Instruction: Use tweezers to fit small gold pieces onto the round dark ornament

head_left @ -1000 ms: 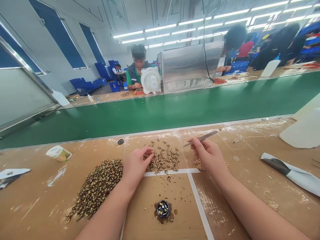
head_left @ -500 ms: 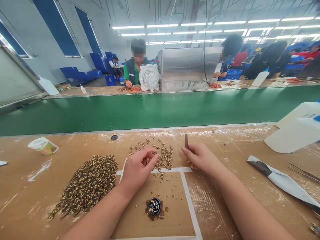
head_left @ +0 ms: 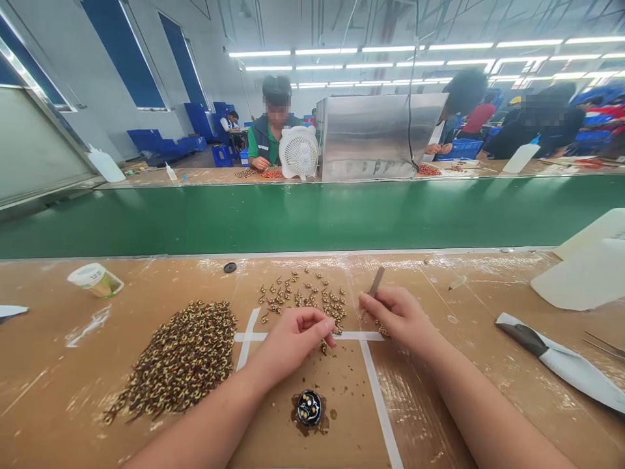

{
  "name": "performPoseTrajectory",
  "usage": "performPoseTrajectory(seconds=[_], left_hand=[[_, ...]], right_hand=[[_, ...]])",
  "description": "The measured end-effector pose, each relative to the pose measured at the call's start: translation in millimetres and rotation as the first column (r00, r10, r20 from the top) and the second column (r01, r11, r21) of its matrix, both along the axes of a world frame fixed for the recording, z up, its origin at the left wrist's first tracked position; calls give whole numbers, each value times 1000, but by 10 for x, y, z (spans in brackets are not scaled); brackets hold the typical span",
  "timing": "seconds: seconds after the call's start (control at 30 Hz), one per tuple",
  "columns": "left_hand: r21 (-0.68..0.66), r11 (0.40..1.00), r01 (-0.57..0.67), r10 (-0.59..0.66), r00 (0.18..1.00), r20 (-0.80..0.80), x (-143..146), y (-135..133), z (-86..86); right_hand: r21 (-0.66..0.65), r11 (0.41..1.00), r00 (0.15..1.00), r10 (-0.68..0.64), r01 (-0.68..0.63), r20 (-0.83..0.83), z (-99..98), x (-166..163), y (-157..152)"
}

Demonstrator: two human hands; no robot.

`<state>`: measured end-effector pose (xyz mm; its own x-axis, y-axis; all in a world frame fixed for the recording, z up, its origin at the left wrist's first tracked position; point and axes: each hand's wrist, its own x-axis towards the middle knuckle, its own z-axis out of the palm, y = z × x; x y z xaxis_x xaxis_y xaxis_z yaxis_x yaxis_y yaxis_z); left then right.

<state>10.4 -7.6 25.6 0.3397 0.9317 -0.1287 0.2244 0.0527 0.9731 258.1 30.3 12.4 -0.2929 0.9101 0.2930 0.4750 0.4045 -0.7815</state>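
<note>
My right hand grips a pair of brown metal tweezers, their upper end tilted to the right. Beside and partly beneath that hand lie small gold beads. My left hand is closed, thumb against fingers; what sits at its fingertips is too small to make out. Small gold-and-dark pieces lie scattered just beyond it. To its left rises a large heap of similar small pieces. Nearer to me, a small round black dish holds shiny liquid and several gold bits, with a wet stain around it.
White tape strips mark the brown worktop. A cup and a black disc stand at the left and back. Right: plastic jugs and a wrapped blade-like tool. A green belt separates me from co-workers and a white fan.
My left hand has moved right and nearer to me, away from the scattered pieces, and its fingertips have closed. The tweezers in my right hand have tilted rightward. The view has shifted slightly.
</note>
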Motion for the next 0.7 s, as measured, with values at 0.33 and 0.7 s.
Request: performPoseTrajectory(seconds=[0.33,0.7], left_hand=[[-251,955,155,-106,974,199,39,-57,-82],[-372,912,175,9,896,445,25,-20,-109]], right_hand=[[141,944,919,325,-300,-221,128,-244,-274],[26,974,904,220,-227,-365,111,-246,-280]])
